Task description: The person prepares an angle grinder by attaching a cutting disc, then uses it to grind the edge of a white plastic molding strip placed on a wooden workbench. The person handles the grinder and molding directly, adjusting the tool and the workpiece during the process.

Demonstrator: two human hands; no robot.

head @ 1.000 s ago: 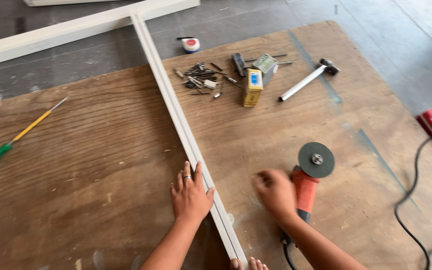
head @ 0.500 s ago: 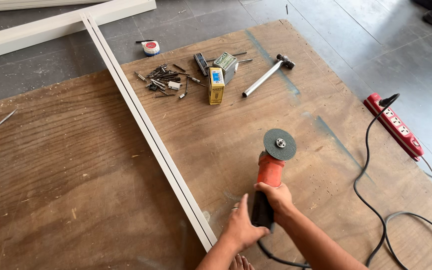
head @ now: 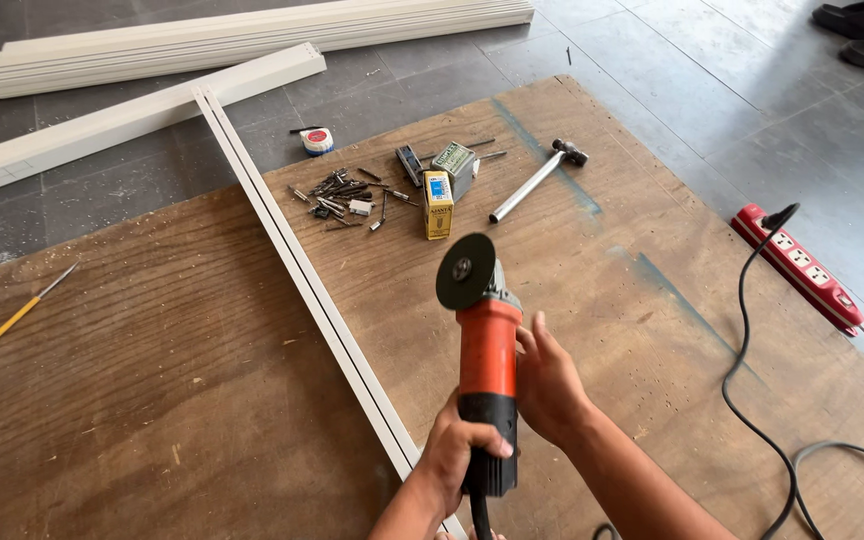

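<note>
An orange and black angle grinder (head: 488, 345) is held up above the plywood board (head: 152, 400), its dark disc (head: 465, 270) pointing away from me. My left hand (head: 460, 452) grips the black rear handle. My right hand (head: 549, 385) presses against the right side of the orange body. A long white strip (head: 322, 300) lies diagonally across the board just left of the grinder; neither hand touches it.
A heap of screws and bits (head: 342, 195), two small boxes (head: 439, 203), a tape measure (head: 318, 140) and a hammer (head: 537, 180) lie at the far end. A red power strip (head: 800, 268) with black cables (head: 752, 400) lies right. A yellow screwdriver (head: 7, 325) lies left. White profiles (head: 252, 35) are stacked on the floor.
My left hand came off the white strip and went to the grinder's rear handle. The grinder has been lifted off the board and now points forward in both hands.
</note>
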